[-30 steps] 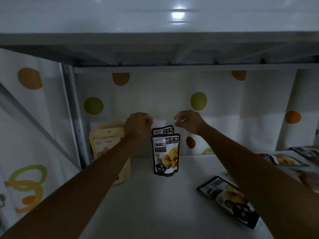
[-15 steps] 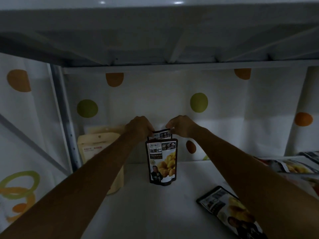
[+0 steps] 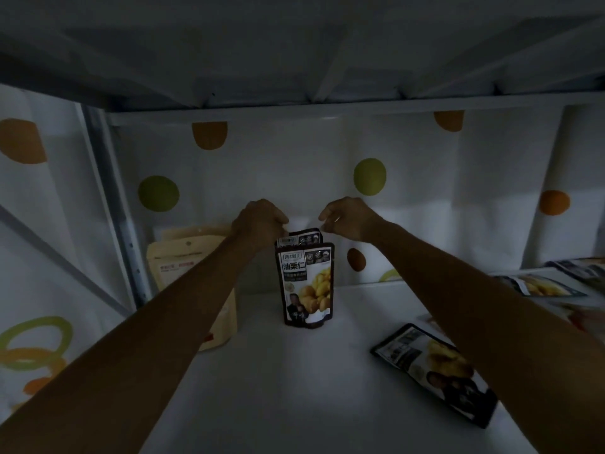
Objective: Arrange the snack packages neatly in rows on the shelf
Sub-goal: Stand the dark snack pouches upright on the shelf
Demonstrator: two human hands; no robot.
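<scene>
On the shelf [image 3: 294, 394], a front pouch [image 3: 307, 286] is stood at centre, with a rear pouch [image 3: 299, 238] directly behind it. The rear pouch is pinched at its top corners by the left hand [image 3: 258, 221] and right hand [image 3: 350, 217]. Bags [image 3: 183, 267] are stood at the left, near the back wall [image 3: 294, 178]. A flat pouch [image 3: 435, 371] is laid at front right. Further pouches [image 3: 537, 286] are laid at far right.
</scene>
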